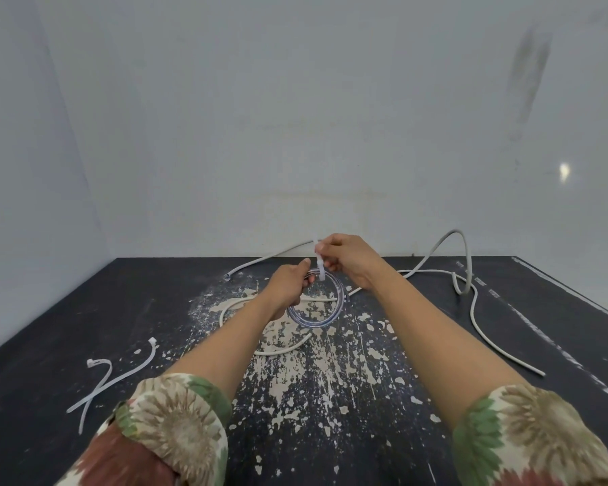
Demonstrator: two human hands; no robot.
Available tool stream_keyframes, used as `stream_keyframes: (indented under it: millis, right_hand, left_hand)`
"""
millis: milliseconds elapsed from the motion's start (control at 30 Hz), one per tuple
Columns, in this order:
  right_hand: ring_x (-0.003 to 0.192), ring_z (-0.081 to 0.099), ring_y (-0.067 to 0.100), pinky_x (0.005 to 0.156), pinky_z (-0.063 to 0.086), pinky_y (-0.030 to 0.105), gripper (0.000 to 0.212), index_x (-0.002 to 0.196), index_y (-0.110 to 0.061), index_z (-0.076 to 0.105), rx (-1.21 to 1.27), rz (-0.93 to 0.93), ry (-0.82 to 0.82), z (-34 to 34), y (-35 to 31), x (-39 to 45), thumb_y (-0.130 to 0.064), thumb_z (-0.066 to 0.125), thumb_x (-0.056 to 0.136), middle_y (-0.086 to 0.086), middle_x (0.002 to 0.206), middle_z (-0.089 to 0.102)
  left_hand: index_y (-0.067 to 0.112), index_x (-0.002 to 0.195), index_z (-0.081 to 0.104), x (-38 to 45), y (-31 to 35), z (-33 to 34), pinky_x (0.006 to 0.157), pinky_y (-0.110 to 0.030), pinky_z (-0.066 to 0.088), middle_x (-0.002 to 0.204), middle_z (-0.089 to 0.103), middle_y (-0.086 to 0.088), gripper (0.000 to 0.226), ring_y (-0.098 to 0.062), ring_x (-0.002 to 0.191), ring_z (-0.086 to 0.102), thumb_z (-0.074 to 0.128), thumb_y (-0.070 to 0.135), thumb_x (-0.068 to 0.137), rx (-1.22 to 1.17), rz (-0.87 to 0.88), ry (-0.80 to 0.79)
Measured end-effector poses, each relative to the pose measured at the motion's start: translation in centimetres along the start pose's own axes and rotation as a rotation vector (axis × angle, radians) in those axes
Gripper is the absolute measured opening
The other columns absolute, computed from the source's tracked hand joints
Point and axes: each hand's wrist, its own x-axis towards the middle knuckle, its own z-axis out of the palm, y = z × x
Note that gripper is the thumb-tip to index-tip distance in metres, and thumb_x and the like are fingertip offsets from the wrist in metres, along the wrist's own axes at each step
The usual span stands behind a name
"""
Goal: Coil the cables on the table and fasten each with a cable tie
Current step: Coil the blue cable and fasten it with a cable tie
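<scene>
A thin clear-and-blue cable (325, 317) is wound into a round coil held upright above the table. My left hand (288, 285) grips the coil's upper left side. My right hand (348, 259) pinches the tail of a white cable tie (319, 263) that loops around the top of the coil and stands up between my fingers. A cream cable (239, 305) lies loose under the coil. A long grey cable (472, 303) sprawls uncoiled across the right and back of the table. Two spare white cable ties (102, 382) lie crossed at the front left.
The black table (85, 310) has worn, flaking paint in its middle. Pale walls close it in at the back and left. The table's right edge runs diagonally at the far right. Floral sleeves cover both forearms near the camera.
</scene>
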Motion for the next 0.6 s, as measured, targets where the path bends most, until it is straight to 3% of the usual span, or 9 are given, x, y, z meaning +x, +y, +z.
stream_keyframes:
  millis: [133, 333, 433, 500, 600]
  right_hand:
    - [0.058, 0.049, 0.017, 0.061, 0.045, 0.028, 0.009, 0.088, -0.009, 0.049, -0.161, -0.081, 0.072, 0.0, 0.0, -0.2, -0.010, 0.049, 0.097, 0.006, 0.069, 0.055]
    - [0.069, 0.044, 0.015, 0.055, 0.033, 0.025, 0.011, 0.093, -0.011, 0.047, -0.387, -0.105, 0.195, 0.8, 0.7, 0.1, -0.019, 0.043, 0.099, -0.001, 0.075, 0.048]
    - [0.085, 0.046, 0.020, 0.070, 0.035, 0.029, 0.020, 0.101, -0.003, 0.051, -0.411, -0.036, 0.229, 0.7, 1.0, 0.4, -0.018, 0.038, 0.101, 0.006, 0.092, 0.052]
    - [0.085, 0.047, 0.021, 0.074, 0.037, 0.032, 0.022, 0.095, -0.001, 0.051, -0.405, 0.004, 0.258, 0.8, 1.1, 0.6, -0.016, 0.036, 0.101, 0.011, 0.092, 0.052]
    - [0.080, 0.046, 0.022, 0.069, 0.035, 0.029, 0.032, 0.071, -0.008, 0.046, -0.372, 0.041, 0.298, 1.1, 1.1, 0.7, -0.016, 0.037, 0.101, 0.007, 0.074, 0.051]
  left_hand:
    - [0.012, 0.063, 0.049, -0.1, 0.0, 0.0, 0.044, -0.024, 0.018, 0.057, 0.033, 0.002, 0.047, -0.014, 0.047, 0.018, 0.035, 0.037, 0.100, 0.033, 0.019, -0.013]
    - [0.015, 0.059, 0.049, -0.3, 0.5, 0.1, 0.042, -0.023, 0.020, 0.051, 0.034, 0.005, 0.049, -0.012, 0.042, 0.021, 0.037, 0.041, 0.099, 0.082, 0.087, -0.050]
    - [0.017, 0.055, 0.049, -0.4, 0.7, 0.1, 0.043, -0.024, 0.020, 0.041, 0.037, 0.009, 0.051, -0.010, 0.038, 0.023, 0.038, 0.042, 0.098, 0.104, 0.126, -0.053]
    - [0.018, 0.054, 0.049, -0.5, 0.7, 0.1, 0.042, -0.024, 0.022, 0.039, 0.038, 0.010, 0.052, -0.008, 0.036, 0.025, 0.038, 0.044, 0.097, 0.133, 0.153, -0.059]
    - [0.019, 0.054, 0.051, -0.5, 0.6, 0.4, 0.041, -0.022, 0.022, 0.040, 0.039, 0.010, 0.052, -0.007, 0.035, 0.026, 0.039, 0.047, 0.097, 0.140, 0.170, -0.066]
